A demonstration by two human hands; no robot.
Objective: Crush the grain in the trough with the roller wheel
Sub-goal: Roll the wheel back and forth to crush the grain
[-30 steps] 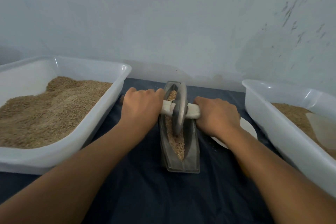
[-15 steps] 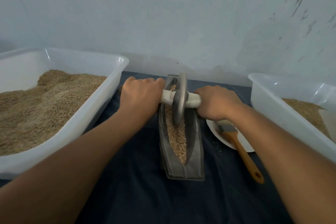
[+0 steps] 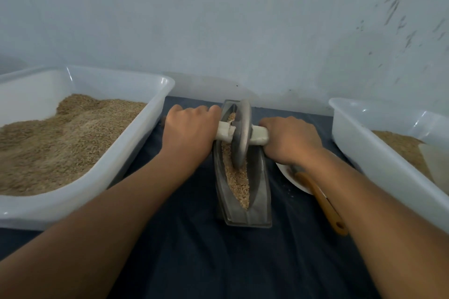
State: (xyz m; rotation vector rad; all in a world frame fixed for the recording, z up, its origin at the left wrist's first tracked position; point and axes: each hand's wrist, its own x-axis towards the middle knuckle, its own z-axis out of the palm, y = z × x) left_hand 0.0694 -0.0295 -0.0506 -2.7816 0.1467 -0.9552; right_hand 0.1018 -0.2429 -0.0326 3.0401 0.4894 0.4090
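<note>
A grey metal trough (image 3: pixel 260 206) lies lengthwise on the dark cloth, with crushed tan grain (image 3: pixel 239 183) along its groove. The grey roller wheel (image 3: pixel 240 136) stands upright in the far half of the trough, its rim down in the grain. A pale axle handle (image 3: pixel 258 135) sticks out on both sides. My left hand (image 3: pixel 188 132) grips the left end and my right hand (image 3: pixel 290 139) grips the right end. The handle ends are hidden inside my fists.
A large white tub (image 3: pixel 136 153) heaped with grain stands at the left. A second white tub (image 3: pixel 369 153) with grain stands at the right. Between trough and right tub lies a white plate (image 3: pixel 288 175) with a wooden-handled brush (image 3: pixel 323 204). A wall rises close behind.
The wheel has stayed in the far part of the trough, with little shift along it. My view has tilted a little, and the brush and plate have come into sight under my right forearm.
</note>
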